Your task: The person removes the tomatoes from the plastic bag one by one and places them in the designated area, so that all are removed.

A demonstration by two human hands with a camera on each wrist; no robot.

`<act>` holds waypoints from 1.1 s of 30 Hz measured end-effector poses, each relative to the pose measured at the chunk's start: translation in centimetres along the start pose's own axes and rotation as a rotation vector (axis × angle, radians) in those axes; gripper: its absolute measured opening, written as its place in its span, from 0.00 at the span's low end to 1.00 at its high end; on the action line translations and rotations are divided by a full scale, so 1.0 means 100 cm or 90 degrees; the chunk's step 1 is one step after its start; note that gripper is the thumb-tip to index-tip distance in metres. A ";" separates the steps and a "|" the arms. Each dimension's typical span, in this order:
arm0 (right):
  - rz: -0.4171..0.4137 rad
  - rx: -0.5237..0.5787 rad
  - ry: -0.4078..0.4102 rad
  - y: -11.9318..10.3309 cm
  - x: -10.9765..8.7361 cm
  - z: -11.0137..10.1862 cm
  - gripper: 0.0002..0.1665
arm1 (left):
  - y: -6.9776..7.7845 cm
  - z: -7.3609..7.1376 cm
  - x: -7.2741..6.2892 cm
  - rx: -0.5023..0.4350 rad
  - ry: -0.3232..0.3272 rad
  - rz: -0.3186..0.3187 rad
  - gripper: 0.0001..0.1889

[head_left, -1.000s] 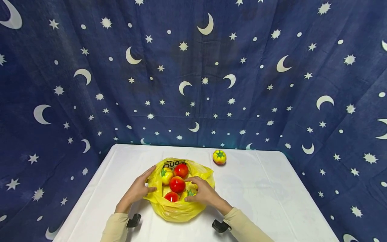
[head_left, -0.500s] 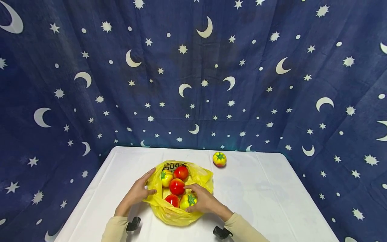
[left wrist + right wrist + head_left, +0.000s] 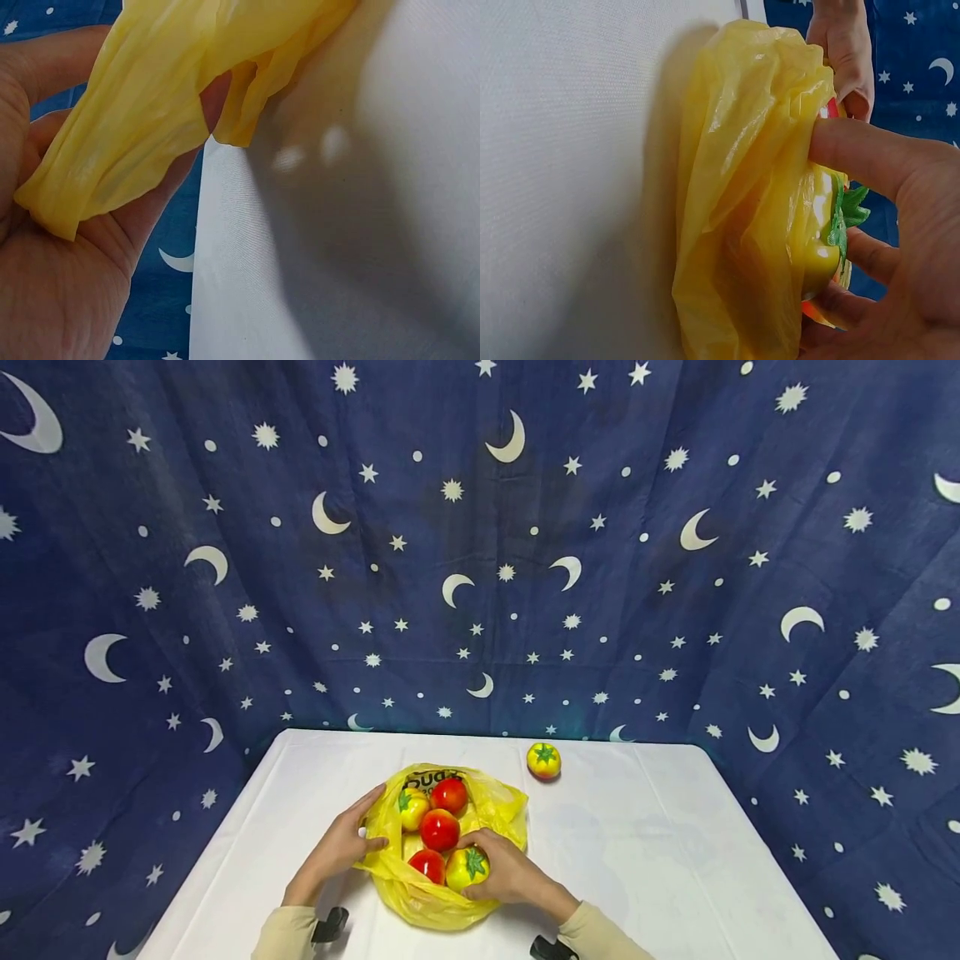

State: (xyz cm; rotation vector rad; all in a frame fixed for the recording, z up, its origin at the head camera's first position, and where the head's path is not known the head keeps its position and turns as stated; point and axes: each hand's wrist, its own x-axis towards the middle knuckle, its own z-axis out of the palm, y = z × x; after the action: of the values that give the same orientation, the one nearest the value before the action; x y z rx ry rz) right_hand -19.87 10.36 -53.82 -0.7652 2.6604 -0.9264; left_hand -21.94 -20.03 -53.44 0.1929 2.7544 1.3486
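A yellow plastic bag stands with its mouth spread wide, and several glossy toy tomatoes sit inside. Red ones lie in the middle, with a yellow one at the left. My left hand holds the bag's left rim, the film running across the palm between thumb and fingers. My right hand reaches over the right rim and grips a yellow toy tomato with green leaves on top. In the right wrist view, thumb and fingers curl round this tomato, and the bag partly hides it.
One more yellow-red toy tomato stands on the white-covered table, beyond the bag to the right. A dark blue cloth with moons and stars hangs behind the table and at its sides.
My right hand has come lower and closed round the yellow tomato at the bag's front right, which now shows more fully. My left hand stays at the left rim.
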 end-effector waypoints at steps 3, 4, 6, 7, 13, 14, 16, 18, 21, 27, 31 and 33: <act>-0.004 -0.003 0.009 -0.001 -0.001 -0.003 0.33 | 0.001 0.001 0.000 -0.004 0.002 0.012 0.47; -0.004 -0.003 0.013 -0.001 -0.001 -0.004 0.33 | 0.001 0.002 0.000 -0.004 0.002 0.016 0.47; -0.004 0.001 0.017 -0.003 -0.001 -0.007 0.33 | 0.000 0.002 -0.001 -0.004 0.003 0.020 0.47; -0.004 0.002 0.018 -0.004 -0.001 -0.008 0.34 | 0.000 0.002 -0.001 -0.004 0.004 0.020 0.47; -0.009 -0.001 0.031 -0.010 -0.002 -0.012 0.35 | 0.000 0.002 -0.002 -0.003 0.005 0.029 0.47; -0.012 -0.001 0.034 -0.011 -0.003 -0.014 0.35 | 0.000 0.001 -0.002 0.001 0.005 0.033 0.47; -0.018 0.002 0.036 -0.013 -0.004 -0.017 0.35 | 0.001 0.001 -0.001 0.000 0.007 0.034 0.47; -0.022 0.006 0.041 -0.015 -0.005 -0.020 0.35 | 0.002 0.000 0.000 0.002 0.008 0.037 0.47; -0.039 0.010 0.057 -0.018 -0.006 -0.025 0.35 | 0.003 -0.001 0.001 0.004 0.013 0.035 0.47; -0.067 0.025 0.091 -0.021 -0.008 -0.032 0.36 | 0.000 -0.001 0.001 0.006 0.015 0.025 0.47; -0.071 0.040 0.101 -0.022 -0.010 -0.038 0.36 | -0.002 -0.001 -0.001 0.005 0.008 0.016 0.47; -0.073 0.046 0.110 -0.023 -0.011 -0.042 0.35 | -0.003 -0.001 -0.001 0.004 0.009 0.013 0.47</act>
State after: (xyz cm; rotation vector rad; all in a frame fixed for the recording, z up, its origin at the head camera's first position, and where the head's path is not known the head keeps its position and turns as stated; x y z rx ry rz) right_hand -19.59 11.62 -49.09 -0.8664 2.7344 -1.1609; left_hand -21.84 -20.30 -53.58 0.2131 2.7757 1.3505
